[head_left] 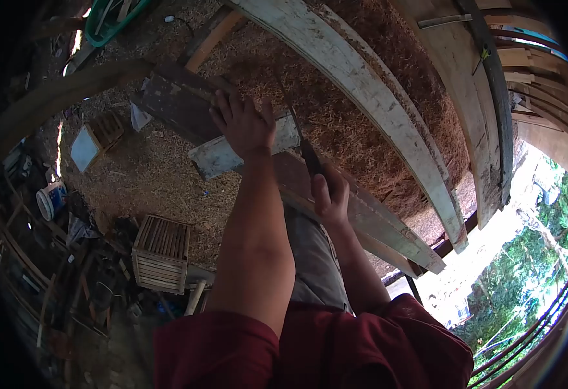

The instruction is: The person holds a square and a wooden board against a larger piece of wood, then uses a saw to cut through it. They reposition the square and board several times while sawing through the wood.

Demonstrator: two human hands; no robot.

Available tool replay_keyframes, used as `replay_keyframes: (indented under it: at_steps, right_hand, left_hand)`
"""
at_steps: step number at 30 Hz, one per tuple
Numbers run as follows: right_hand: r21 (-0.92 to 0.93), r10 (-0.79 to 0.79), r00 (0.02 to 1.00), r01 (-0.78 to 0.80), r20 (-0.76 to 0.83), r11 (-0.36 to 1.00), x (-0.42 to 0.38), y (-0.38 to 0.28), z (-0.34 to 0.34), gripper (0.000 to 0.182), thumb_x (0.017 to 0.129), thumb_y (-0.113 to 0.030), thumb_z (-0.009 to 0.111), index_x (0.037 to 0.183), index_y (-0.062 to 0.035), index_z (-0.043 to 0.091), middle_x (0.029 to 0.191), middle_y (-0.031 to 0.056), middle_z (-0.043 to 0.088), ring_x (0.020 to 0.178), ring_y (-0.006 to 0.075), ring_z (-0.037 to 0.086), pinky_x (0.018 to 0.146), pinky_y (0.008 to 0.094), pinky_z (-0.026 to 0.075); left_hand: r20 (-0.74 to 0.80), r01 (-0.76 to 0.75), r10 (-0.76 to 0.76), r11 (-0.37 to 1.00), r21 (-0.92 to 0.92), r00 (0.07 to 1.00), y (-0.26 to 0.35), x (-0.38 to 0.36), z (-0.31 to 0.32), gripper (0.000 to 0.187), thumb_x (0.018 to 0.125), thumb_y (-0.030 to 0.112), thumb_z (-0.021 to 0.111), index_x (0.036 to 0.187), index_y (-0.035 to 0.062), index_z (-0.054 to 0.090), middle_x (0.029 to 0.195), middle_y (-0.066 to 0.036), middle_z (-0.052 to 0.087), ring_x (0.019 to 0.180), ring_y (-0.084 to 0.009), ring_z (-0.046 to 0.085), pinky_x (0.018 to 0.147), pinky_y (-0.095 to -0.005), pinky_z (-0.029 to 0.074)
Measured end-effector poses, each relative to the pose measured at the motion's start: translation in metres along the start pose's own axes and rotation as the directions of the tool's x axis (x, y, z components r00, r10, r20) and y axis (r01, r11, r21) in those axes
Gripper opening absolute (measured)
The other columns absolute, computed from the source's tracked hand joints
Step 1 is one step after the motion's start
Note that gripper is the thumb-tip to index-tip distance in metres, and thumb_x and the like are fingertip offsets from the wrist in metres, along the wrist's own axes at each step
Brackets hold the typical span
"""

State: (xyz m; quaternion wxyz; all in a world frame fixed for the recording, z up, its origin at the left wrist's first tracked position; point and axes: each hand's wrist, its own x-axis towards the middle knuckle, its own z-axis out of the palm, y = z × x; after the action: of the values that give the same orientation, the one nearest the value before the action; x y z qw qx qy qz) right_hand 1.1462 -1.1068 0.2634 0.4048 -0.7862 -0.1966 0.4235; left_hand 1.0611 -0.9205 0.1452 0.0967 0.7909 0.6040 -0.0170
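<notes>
My left hand (pixel 245 126) lies with fingers spread on a short, weathered whitish board (pixel 216 157), pressing it against a dark plank (pixel 173 97) beneath. My right hand (pixel 332 198) is closed around the dark handle of a handsaw (pixel 308 154). Its thin blade points away from me, nearly edge-on, beside the right end of the short board; its teeth cannot be made out. My knee, in grey cloth (pixel 310 259), is below the planks, between my forearms.
Long whitish boards (pixel 362 84) slope down to the right. More planks (pixel 465 97) stand beyond them. Wood shavings cover the ground (pixel 167 188). A slatted wooden crate (pixel 160 253), a small slatted stool (pixel 105 133), a bucket (pixel 51 200) and a green basin (pixel 118 29) are at the left.
</notes>
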Motion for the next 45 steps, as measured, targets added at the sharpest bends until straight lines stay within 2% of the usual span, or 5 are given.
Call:
replay_keyframes:
  at_steps: [6,10,28,31,45]
  right_hand:
    - [0.032,-0.037,0.997,0.039,-0.068,0.999,0.004,0.002,0.011,0.032,0.103,-0.027,0.062,0.093,0.003,0.062,0.076,0.0179,0.058,0.07,0.0286,0.055,0.068,0.0418,0.046]
    - [0.041,0.046,0.999,-0.047,0.024,0.998,0.002,0.006,0.007,0.031,0.102,-0.026,0.062,0.093,0.0038,0.062,0.078,0.0193,0.059,0.072,0.0318,0.055,0.07,0.0428,0.047]
    - [-0.096,-0.107,0.991,0.1,-0.077,0.99,-0.004,-0.003,0.014,0.029,0.099,-0.024,0.063,0.085,0.0,0.054,0.068,0.0207,0.05,0.062,0.0409,0.053,0.06,0.0456,0.043]
    - [-0.045,-0.049,0.992,0.044,-0.117,0.998,-0.006,-0.005,0.017,0.029,0.098,-0.024,0.064,0.085,0.0004,0.055,0.069,0.021,0.051,0.061,0.04,0.052,0.06,0.0449,0.044]
    - [-0.13,-0.118,0.982,0.099,-0.148,0.987,-0.01,-0.011,0.023,0.025,0.096,-0.018,0.065,0.082,-0.0011,0.053,0.064,0.0193,0.049,0.054,0.0376,0.048,0.054,0.0444,0.042]
  left_hand:
    - [0.041,0.017,-0.016,1.0,-0.024,0.999,0.0,0.002,-0.001,0.056,0.109,0.052,0.043,0.117,0.0105,0.08,0.151,-0.009,0.057,0.159,-0.0336,0.031,0.133,-0.0592,0.014]
    - [0.03,0.009,-0.009,1.0,0.002,0.999,-0.001,0.002,0.001,0.055,0.109,0.053,0.043,0.117,0.0116,0.08,0.151,-0.009,0.056,0.16,-0.0335,0.03,0.133,-0.0593,0.015]
    - [0.077,-0.005,0.001,0.999,0.048,0.997,0.001,0.002,-0.006,0.063,0.097,0.071,0.058,0.112,0.0143,0.081,0.152,-0.009,0.056,0.16,-0.0349,0.03,0.132,-0.0608,0.017]
    - [-0.012,-0.023,0.024,0.999,0.025,1.0,0.0,0.002,-0.001,0.064,0.096,0.072,0.059,0.109,0.014,0.081,0.152,-0.009,0.056,0.16,-0.0349,0.03,0.132,-0.0608,0.017]
    - [0.093,-0.005,0.004,1.0,0.017,0.996,0.003,0.001,-0.009,0.065,0.096,0.071,0.058,0.105,0.0113,0.082,0.156,-0.008,0.055,0.161,-0.0331,0.027,0.133,-0.0607,0.015]
